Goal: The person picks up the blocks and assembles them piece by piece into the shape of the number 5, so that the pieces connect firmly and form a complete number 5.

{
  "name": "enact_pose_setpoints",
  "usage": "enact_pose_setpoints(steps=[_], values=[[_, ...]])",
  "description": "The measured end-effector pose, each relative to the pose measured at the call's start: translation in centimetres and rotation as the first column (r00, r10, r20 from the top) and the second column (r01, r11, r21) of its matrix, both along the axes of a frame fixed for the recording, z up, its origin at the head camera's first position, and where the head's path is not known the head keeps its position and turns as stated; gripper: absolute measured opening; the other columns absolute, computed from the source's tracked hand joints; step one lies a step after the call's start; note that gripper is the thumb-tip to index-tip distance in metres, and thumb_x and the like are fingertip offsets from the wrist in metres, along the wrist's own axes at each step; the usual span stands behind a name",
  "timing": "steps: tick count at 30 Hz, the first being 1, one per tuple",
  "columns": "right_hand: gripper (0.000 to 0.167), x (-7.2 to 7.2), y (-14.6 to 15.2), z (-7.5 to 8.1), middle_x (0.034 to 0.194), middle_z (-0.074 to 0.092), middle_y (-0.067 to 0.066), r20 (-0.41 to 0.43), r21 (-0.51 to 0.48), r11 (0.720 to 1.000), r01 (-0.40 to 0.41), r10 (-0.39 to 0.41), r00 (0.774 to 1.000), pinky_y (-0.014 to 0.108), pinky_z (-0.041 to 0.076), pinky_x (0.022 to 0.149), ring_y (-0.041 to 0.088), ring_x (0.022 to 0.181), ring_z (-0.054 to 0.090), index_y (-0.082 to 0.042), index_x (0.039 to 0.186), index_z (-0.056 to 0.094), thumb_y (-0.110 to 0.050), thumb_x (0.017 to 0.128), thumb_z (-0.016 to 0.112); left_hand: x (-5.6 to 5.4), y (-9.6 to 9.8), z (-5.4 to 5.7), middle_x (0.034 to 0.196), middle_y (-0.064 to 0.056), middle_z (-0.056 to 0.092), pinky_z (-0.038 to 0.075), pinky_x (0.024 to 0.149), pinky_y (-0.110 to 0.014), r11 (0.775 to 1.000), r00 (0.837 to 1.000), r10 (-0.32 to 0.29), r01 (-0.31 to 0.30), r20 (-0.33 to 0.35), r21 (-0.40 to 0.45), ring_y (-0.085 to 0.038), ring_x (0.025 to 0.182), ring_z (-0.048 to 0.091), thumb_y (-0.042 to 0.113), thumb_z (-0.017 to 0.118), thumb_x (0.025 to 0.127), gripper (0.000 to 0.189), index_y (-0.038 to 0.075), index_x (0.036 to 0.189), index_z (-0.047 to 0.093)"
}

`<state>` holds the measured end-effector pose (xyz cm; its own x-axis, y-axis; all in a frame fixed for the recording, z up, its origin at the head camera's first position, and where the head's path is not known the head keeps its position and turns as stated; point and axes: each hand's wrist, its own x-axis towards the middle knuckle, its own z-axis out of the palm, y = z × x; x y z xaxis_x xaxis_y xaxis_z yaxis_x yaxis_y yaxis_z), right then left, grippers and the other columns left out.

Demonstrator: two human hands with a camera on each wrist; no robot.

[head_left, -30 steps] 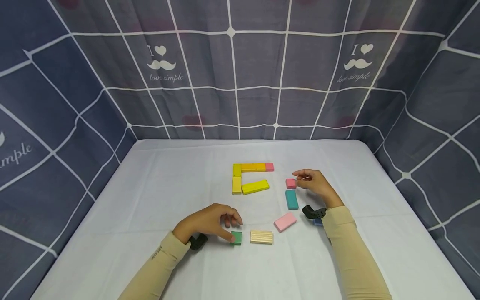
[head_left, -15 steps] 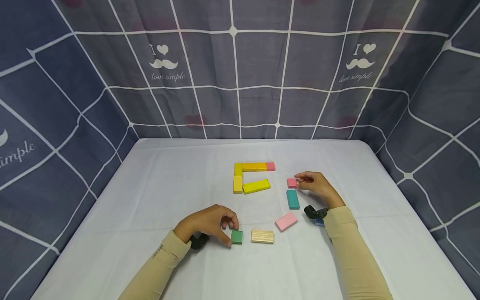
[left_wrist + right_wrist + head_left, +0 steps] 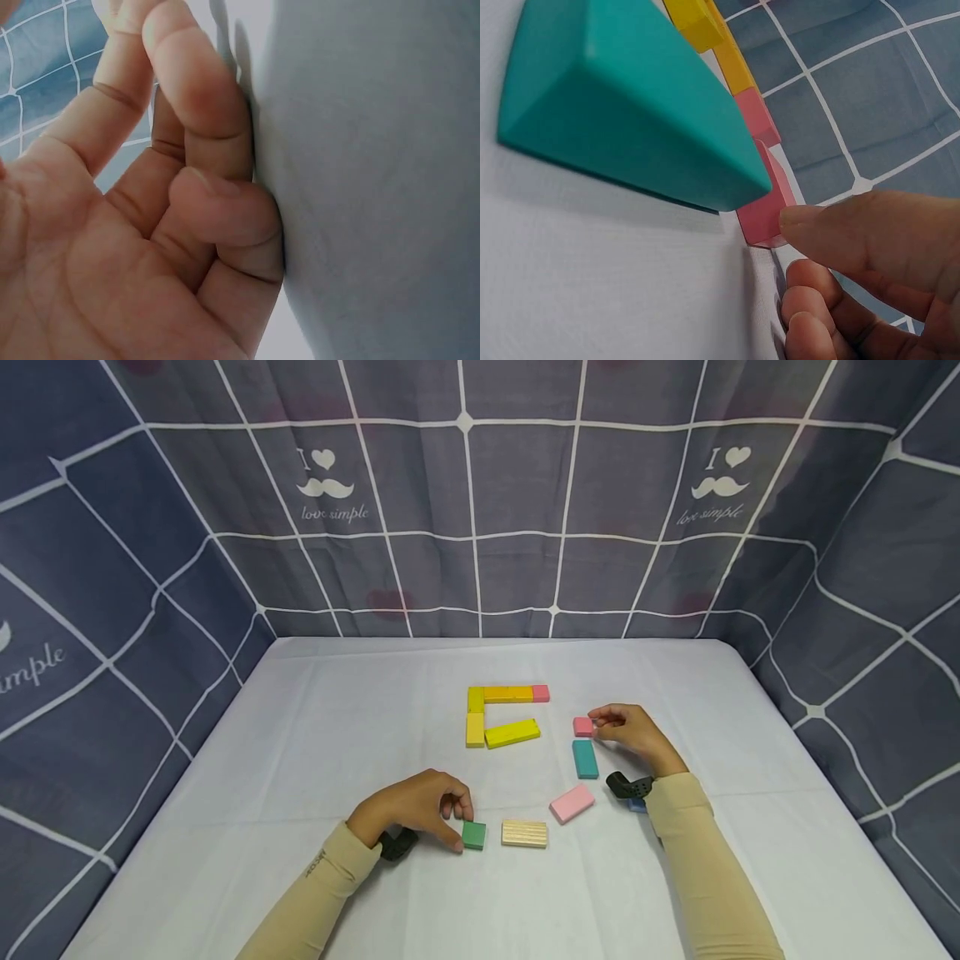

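Note:
In the head view my left hand (image 3: 420, 806) has its thumb at the near left corner and its index finger at the far left edge of a small green block (image 3: 474, 836), pinching it. The left wrist view shows the other fingers (image 3: 225, 206) curled against the cloth; the block is out of that view. My right hand (image 3: 633, 735) pinches a small pink block (image 3: 582, 727) at its right end. In the right wrist view the right thumb (image 3: 855, 229) touches the end of that pink block (image 3: 769, 210), and the index finger is mostly hidden behind the thumb.
Yellow blocks (image 3: 476, 729) and a pink one (image 3: 540, 693) form an angled outline; a bright yellow block (image 3: 513, 733) lies inside. A teal block (image 3: 585, 759), a larger pink block (image 3: 572, 803) and a ridged wooden block (image 3: 524, 833) lie nearer. A blue block (image 3: 637, 805) is partly hidden beneath the right wrist.
My left thumb has slid off the green block's top to its left side, and the left fingers have drawn back leftward. The right fingertips have closed in slightly on the small pink block.

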<state>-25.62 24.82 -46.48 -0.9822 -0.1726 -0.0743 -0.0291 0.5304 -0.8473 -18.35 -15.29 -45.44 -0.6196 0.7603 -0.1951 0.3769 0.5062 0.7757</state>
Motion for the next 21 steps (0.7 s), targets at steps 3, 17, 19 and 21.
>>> enact_pose_setpoints(steps=[3,17,19,21], values=[[0.034,-0.1,-0.2,-0.1,0.109,0.07,0.018,0.004,0.017,1.0,0.011,-0.011,1.0,0.024,0.048,0.077,0.017,0.091,0.058,0.012,0.129,0.069,0.0,0.097,0.074,-0.1,0.0,0.0,0.089,0.011,0.07,0.048,0.072,-0.021,1.0,1.0,0.0,0.0,0.0,-0.001,-0.004,0.075,0.055,0.013,0.1,0.077,0.028,0.015,0.091,0.076],[0.028,0.4,-1.1,0.5,0.101,0.068,0.013,-0.037,0.069,0.998,-0.009,0.012,0.999,0.031,0.047,0.079,0.025,0.092,0.059,0.005,0.12,0.074,-0.005,0.094,0.073,-0.1,0.0,-0.1,0.088,0.012,0.07,0.047,0.071,-0.02,1.0,1.0,0.002,-0.002,0.01,-0.007,-0.002,0.074,0.053,0.014,0.1,0.077,0.027,0.016,0.09,0.076],[0.028,0.4,-1.4,0.8,0.103,0.068,0.014,-0.029,0.092,0.996,-0.004,0.007,1.0,0.034,0.047,0.081,0.027,0.094,0.059,0.005,0.122,0.073,-0.006,0.095,0.074,-0.1,0.0,-0.1,0.088,0.012,0.069,0.047,0.071,-0.02,1.0,1.0,0.002,-0.002,0.012,-0.008,-0.002,0.074,0.053,0.014,0.1,0.077,0.027,0.016,0.091,0.076],[0.03,0.4,-1.7,1.0,0.106,0.068,0.016,-0.01,0.113,0.994,0.0,0.001,1.0,0.036,0.047,0.082,0.029,0.097,0.06,0.005,0.125,0.073,-0.007,0.097,0.074,-0.1,0.0,-0.1,0.088,0.012,0.069,0.047,0.071,-0.021,1.0,1.0,0.004,-0.003,0.014,-0.007,-0.002,0.074,0.053,0.014,0.1,0.077,0.027,0.016,0.091,0.076]])
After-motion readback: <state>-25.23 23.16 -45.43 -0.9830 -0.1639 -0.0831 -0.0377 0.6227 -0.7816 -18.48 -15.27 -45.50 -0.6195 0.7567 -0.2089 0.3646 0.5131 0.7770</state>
